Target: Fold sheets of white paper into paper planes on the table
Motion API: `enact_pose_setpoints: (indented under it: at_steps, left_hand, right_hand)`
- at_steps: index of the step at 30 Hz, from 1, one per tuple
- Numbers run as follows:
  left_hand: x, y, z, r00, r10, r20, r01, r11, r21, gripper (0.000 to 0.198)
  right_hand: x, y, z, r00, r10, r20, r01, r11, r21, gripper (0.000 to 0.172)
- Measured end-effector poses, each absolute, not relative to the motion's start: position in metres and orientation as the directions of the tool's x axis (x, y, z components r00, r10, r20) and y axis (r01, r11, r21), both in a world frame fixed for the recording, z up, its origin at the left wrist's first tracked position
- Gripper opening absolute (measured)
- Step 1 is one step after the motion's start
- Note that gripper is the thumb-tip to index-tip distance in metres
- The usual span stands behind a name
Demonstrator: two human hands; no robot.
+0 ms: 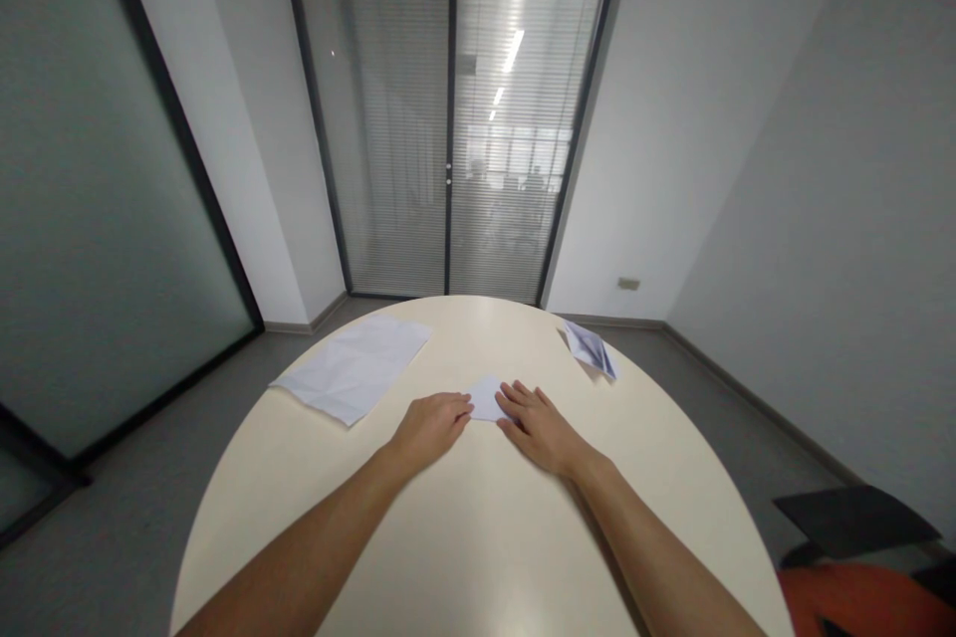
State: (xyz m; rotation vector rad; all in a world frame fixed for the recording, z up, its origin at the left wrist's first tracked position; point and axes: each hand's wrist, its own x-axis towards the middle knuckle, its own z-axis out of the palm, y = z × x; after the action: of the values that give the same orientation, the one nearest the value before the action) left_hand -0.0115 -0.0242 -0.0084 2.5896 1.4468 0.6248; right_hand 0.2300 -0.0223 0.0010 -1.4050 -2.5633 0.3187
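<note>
A small folded piece of white paper [485, 402] lies on the round cream table [478, 537], between my two hands. My left hand [433, 430] is closed at the paper's left edge, fingers together and tips on it; the thumb's side of the grip is partly hidden. My right hand [544, 430] lies flat over the paper's right part with its fingers somewhat spread, covering that side.
A large creased white sheet [358, 368] lies at the table's left. Near the far right edge sits a folded paper [590, 350], raised and shaded. A red-seated chair [858, 597] stands at lower right. Glass doors with blinds [399, 139] are behind the table.
</note>
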Motion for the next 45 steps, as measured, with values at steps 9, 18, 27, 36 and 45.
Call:
enact_pose_setpoints:
  at_steps: [9, 18, 27, 36, 45]
  left_hand:
    - [-0.012, -0.022, -0.014, 0.434, 0.846, 0.308, 0.802, -0.519, 0.296, 0.026]
    - [-0.013, -0.021, -0.014, 0.443, 0.832, 0.333, 0.800, -0.535, 0.272, 0.025]
    - [-0.012, -0.020, -0.013, 0.426, 0.825, 0.371, 0.792, -0.538, 0.288, 0.025]
    - [-0.012, -0.022, -0.008, 0.361, 0.857, 0.367, 0.846, -0.467, 0.257, 0.026]
    - [-0.013, -0.021, -0.008, 0.328, 0.883, 0.337, 0.875, -0.418, 0.243, 0.026]
  right_hand:
    - [0.239, -0.013, 0.005, -0.530, 0.797, 0.290, 0.763, 0.597, -0.246, 0.035]
    - [0.240, -0.012, 0.004, -0.447, 0.849, 0.283, 0.798, 0.521, -0.302, 0.038]
    - [0.242, -0.011, 0.001, -0.365, 0.887, 0.283, 0.808, 0.453, -0.377, 0.040]
    - [0.244, -0.007, -0.001, -0.354, 0.884, 0.307, 0.800, 0.456, -0.390, 0.044]
    - [0.242, -0.010, 0.004, -0.216, 0.930, 0.297, 0.873, 0.321, -0.368, 0.033]
